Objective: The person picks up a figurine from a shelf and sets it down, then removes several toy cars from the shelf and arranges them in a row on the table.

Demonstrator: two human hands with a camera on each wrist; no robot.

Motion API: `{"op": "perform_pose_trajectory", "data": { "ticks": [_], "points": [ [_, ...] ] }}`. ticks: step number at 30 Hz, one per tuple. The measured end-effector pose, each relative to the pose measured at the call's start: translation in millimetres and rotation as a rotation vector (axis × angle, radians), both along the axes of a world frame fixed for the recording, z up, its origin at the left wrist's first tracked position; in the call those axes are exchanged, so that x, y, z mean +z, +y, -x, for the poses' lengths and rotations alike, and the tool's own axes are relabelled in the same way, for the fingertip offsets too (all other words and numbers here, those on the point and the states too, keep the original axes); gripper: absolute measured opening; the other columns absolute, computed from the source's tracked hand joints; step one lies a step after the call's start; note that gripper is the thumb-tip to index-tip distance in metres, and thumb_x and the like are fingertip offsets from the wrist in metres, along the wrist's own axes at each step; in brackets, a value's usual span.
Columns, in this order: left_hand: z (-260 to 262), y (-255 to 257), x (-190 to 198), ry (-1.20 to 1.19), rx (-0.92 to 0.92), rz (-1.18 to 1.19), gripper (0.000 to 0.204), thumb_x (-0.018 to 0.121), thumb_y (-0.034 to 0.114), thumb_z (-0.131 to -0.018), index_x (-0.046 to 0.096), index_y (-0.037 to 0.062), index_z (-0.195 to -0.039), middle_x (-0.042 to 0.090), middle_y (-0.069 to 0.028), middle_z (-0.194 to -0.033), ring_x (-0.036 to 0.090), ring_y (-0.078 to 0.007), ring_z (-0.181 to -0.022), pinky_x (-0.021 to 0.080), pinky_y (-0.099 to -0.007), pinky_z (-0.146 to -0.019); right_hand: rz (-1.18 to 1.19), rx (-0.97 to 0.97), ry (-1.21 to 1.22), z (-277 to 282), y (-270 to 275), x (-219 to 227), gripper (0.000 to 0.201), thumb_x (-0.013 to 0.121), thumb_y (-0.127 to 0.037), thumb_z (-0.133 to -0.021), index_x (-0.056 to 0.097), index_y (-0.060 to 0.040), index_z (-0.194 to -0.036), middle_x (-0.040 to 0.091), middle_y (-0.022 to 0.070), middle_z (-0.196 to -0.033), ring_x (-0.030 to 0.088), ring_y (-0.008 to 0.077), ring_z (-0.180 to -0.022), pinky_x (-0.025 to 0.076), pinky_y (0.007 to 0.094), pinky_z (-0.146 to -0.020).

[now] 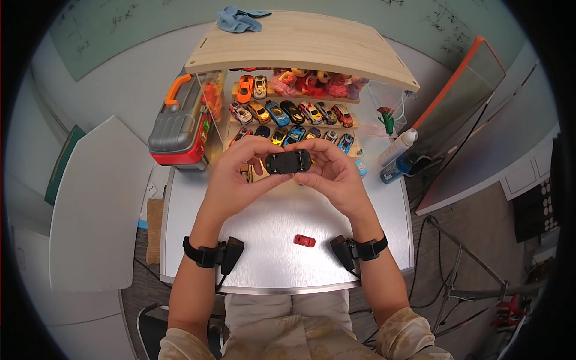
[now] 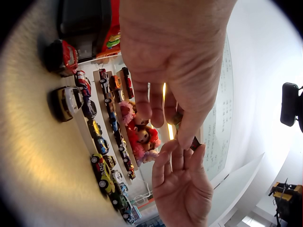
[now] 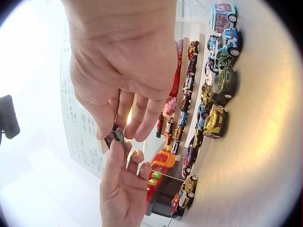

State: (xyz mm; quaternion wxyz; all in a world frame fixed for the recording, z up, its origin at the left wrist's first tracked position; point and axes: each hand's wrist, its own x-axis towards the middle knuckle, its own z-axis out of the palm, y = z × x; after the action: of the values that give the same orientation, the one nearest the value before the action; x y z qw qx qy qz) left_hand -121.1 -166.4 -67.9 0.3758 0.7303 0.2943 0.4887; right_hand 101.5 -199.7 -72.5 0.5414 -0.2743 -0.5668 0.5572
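Both hands hold one toy car point(image 1: 288, 162) up in front of the shelves, its black underside turned toward the head view. My left hand point(image 1: 235, 174) pinches one end between thumb and fingers. At the other end, my right hand point(image 1: 333, 171) grips with its thumb below and fingers above. In the right wrist view, part of the car's dark, greenish body point(image 3: 116, 136) shows between the fingertips; the rest is hidden. Below the hands, a small red toy car point(image 1: 305, 240) lies on the silvery table point(image 1: 264, 240).
Rows of toy cars point(image 1: 277, 113) and several dolls point(image 1: 312, 83) fill the stepped shelves under a wooden top point(image 1: 306, 42). A grey and red case point(image 1: 180, 135) stands at the left. On the right are a white spray can point(image 1: 398, 147) and a blue bottle point(image 1: 395, 171).
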Motion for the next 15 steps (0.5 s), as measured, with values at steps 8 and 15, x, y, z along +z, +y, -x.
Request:
{"op": "perform_pose_trajectory", "data": {
  "ticks": [8,15],
  "points": [
    [1.0,0.0,0.3,0.019,-0.002,-0.009,0.038,0.088,0.004,-0.076,0.072,0.0044,-0.111,0.068,-0.0046,-0.112,0.062,-0.0100,-0.091,0.050,-0.0240,-0.072,-0.001,0.001,-0.008,-0.2,-0.4,0.7,0.045,0.073,0.005,-0.091,0.058,-0.0017,-0.133,0.062,0.0081,-0.129,0.065,0.0176,-0.115,0.058,0.0333,-0.099],
    [1.5,-0.6,1.9,0.032,-0.021,0.002,0.040,0.086,-0.001,-0.075,0.071,0.0030,-0.112,0.065,-0.0057,-0.118,0.061,-0.0081,-0.091,0.051,-0.0232,-0.074,0.006,-0.004,0.011,0.4,-0.3,-1.1,0.045,0.074,0.004,-0.091,0.058,-0.0018,-0.133,0.062,0.0079,-0.130,0.065,0.0177,-0.115,0.058,0.0328,-0.098]
  ]
}}
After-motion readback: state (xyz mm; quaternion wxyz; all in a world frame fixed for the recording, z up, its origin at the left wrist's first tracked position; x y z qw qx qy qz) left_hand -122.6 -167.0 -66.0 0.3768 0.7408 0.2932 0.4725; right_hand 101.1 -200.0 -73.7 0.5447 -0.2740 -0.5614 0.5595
